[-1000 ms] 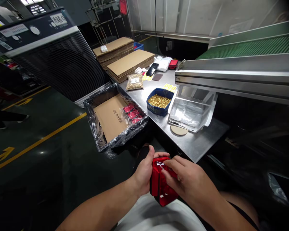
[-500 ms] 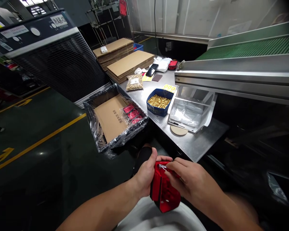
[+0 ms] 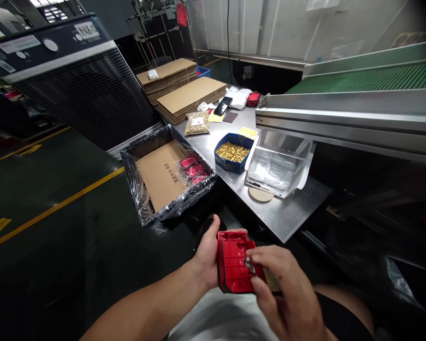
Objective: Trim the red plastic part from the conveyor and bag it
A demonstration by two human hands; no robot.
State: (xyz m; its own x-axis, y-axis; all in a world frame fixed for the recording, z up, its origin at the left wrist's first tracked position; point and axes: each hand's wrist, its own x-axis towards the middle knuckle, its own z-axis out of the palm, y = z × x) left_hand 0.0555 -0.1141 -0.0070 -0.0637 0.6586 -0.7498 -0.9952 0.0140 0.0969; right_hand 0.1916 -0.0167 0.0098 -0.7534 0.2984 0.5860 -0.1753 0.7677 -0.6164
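Head view: red plastic housing (image 3: 233, 262) gripped along its left edge by left hand (image 3: 206, 255), held flat over lap, short of steel surface (image 3: 287, 215); right hand (image 3: 287, 298) nearer, fingertips pinching small metal piece (image 3: 247, 264) against housing's right side.

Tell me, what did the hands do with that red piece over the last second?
The left hand kept its grip on the red plastic part but turned it, so its flat ribbed face now looks up instead of standing on edge. The right hand slid from the part's top down to its right side, pinching a small metal piece against it. The lined box and blue tray stayed put.
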